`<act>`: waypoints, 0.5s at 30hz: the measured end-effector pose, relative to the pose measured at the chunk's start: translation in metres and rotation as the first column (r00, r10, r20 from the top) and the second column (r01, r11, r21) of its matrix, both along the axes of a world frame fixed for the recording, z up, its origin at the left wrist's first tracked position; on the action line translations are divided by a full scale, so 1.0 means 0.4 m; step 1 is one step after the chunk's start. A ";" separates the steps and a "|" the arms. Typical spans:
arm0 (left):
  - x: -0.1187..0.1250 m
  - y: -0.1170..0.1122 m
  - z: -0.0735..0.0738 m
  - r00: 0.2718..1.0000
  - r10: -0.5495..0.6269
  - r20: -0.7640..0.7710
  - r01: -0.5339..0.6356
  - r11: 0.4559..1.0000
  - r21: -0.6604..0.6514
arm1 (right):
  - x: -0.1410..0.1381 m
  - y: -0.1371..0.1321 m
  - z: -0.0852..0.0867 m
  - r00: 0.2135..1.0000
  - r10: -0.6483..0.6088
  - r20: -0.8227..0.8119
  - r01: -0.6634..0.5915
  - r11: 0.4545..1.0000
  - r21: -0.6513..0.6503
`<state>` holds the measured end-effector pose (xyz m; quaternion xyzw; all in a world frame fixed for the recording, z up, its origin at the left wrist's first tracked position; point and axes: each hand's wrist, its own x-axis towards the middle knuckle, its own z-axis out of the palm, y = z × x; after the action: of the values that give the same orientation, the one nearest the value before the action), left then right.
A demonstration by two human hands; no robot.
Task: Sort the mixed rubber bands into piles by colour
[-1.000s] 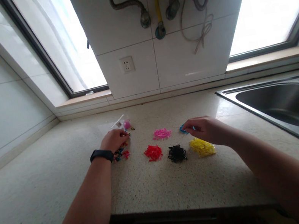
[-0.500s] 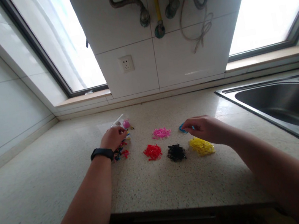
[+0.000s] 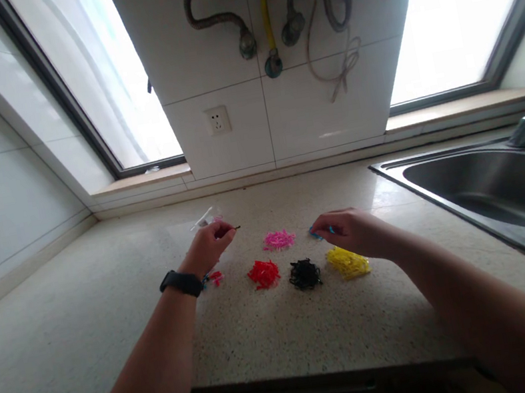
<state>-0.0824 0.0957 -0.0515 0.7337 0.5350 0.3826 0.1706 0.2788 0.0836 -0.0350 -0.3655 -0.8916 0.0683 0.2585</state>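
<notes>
A small black rubber band [image 3: 238, 228] sticks out from the pinched fingertips of my left hand [image 3: 208, 247], which is above the counter on the left. Under and beside that wrist lies a mixed heap of coloured rubber bands [image 3: 214, 277], mostly covered by the hand. My right hand [image 3: 347, 230] is closed over the blue rubber bands [image 3: 316, 234]; whatever its fingertips hold is hidden. Between the hands lie separate piles of pink rubber bands [image 3: 279, 240], red rubber bands [image 3: 264, 274] and black rubber bands [image 3: 305, 273]. Yellow rubber bands [image 3: 349, 262] lie just below my right hand.
A clear plastic bag [image 3: 206, 220] lies behind my left hand, partly hidden. The steel sink [image 3: 471, 200] is set into the speckled counter [image 3: 326, 327] at the right. Behind, the tiled wall carries a socket [image 3: 217, 120] and hoses [image 3: 268, 12].
My left hand has moved slightly right from the mixed heap and now pinches the black band, which lay by the bag before. My right hand stays at the blue bands. The view has shifted slightly.
</notes>
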 end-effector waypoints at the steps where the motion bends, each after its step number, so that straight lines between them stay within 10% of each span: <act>1: 0.020 -0.009 0.005 0.998 -0.042 0.055 0.043 0.998 -0.033 | -0.004 -0.003 0.002 1.000 0.004 -0.008 -0.004 1.000 0.000; 15: 0.225 -0.120 0.064 0.809 -0.255 0.530 0.393 0.905 -0.163 | -0.082 -0.047 -0.003 0.928 0.112 -0.354 -0.141 0.988 -0.057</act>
<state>0.0074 0.0478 -0.0258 0.6616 0.3848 0.4481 0.4619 0.2459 0.0648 -0.0361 -0.2995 -0.8495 0.1848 0.3931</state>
